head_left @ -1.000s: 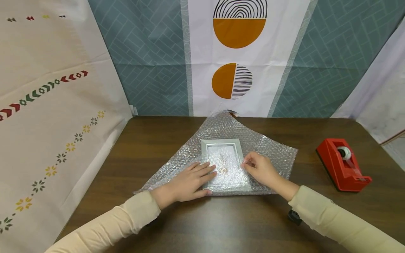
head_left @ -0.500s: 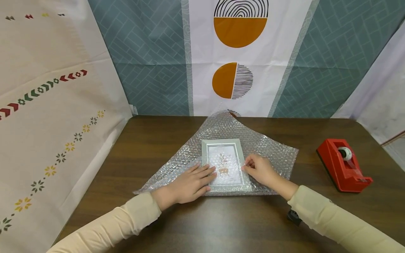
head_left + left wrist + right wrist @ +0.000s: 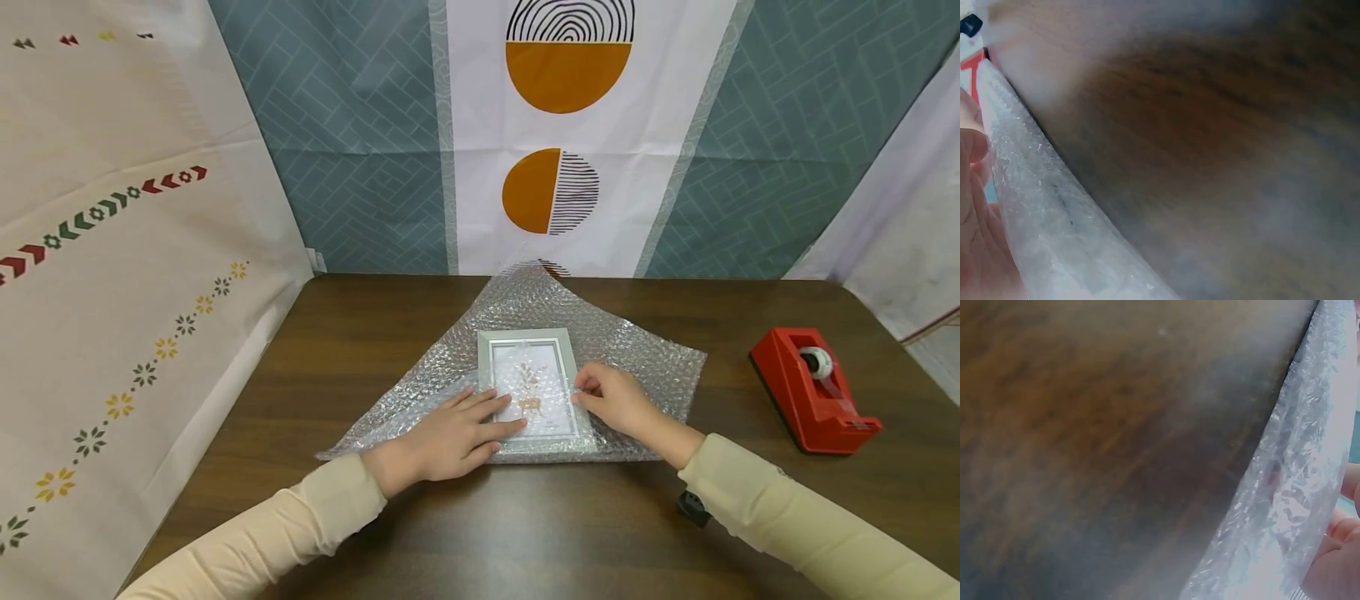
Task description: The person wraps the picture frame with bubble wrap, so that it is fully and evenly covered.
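Observation:
A silver-grey picture frame (image 3: pixel 523 336) with a deer picture lies on a sheet of bubble wrap (image 3: pixel 630 343) in the head view. A flap of the wrap is folded up over the frame's lower part. My left hand (image 3: pixel 452 431) rests palm down on the wrap at the frame's lower left, fingers spread and straight. At the frame's right edge my right hand (image 3: pixel 613 398) pinches the flap between thumb and curled fingers. In the left wrist view, the folded wrap edge (image 3: pixel 1060 206) runs beside the hand. Similar folded wrap (image 3: pixel 1279 500) appears in the right wrist view.
A red tape dispenser (image 3: pixel 806 392) with a roll of clear tape stands at the right of the brown wooden table (image 3: pixel 360 333). Patterned cloths (image 3: pixel 360 150) hang behind and at the sides. The wrap's top corner reaches the table's far edge.
The flap over the frame has flattened, and the deer picture shows more clearly through it. My left index finger has stretched further right over the frame. My right hand holds nearly the same spot.

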A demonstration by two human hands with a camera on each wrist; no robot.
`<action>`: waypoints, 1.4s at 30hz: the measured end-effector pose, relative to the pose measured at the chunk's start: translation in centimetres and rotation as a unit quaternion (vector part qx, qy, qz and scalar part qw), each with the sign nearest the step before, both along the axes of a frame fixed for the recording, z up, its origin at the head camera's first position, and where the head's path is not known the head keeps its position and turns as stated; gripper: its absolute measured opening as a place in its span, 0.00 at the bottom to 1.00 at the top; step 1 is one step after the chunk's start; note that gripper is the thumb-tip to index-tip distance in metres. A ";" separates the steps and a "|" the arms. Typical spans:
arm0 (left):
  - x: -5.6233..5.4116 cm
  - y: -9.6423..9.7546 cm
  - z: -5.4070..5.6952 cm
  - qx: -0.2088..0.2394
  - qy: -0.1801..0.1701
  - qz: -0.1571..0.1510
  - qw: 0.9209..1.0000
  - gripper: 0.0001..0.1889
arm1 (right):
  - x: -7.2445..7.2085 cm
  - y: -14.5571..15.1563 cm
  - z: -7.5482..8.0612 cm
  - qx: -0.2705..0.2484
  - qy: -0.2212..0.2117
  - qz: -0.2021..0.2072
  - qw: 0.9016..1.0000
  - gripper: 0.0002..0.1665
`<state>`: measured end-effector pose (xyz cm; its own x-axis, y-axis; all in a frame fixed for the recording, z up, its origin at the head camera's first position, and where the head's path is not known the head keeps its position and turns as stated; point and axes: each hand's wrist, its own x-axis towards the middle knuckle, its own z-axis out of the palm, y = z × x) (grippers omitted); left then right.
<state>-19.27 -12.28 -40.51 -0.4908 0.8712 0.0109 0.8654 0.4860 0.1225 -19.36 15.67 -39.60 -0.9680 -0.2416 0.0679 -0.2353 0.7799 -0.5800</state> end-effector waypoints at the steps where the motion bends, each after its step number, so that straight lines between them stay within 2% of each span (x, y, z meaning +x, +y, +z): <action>1: 0.0 0.0 0.0 0.003 0.003 -0.001 1.000 0.23 | 0.0 0.0 0.1 0.002 -0.005 0.000 1.000 0.05; 6: 0.0 0.1 -0.1 0.009 0.008 -0.004 1.000 0.23 | 0.0 0.4 0.3 -0.009 -0.031 0.010 0.999 0.07; 11: -0.1 0.1 -0.1 0.006 0.010 -0.001 1.000 0.23 | 0.7 1.3 1.0 -0.018 -0.017 0.007 1.000 0.12; 21: -0.1 0.1 -0.1 0.003 0.002 0.001 1.000 0.23 | 3.2 3.3 2.5 -0.008 0.010 -0.071 0.997 0.22; 26: -0.1 0.1 0.0 0.012 -0.006 -0.003 1.000 0.23 | 3.7 4.5 2.5 0.006 0.006 -0.100 0.995 0.27; 31: -0.1 0.0 0.1 0.009 -0.011 0.002 1.000 0.23 | 2.9 5.8 2.6 0.019 0.009 -0.108 0.994 0.27; 42: -0.2 0.0 -0.2 0.001 -0.012 0.000 1.000 0.23 | -0.5 6.7 4.1 0.009 0.049 -0.103 0.993 0.26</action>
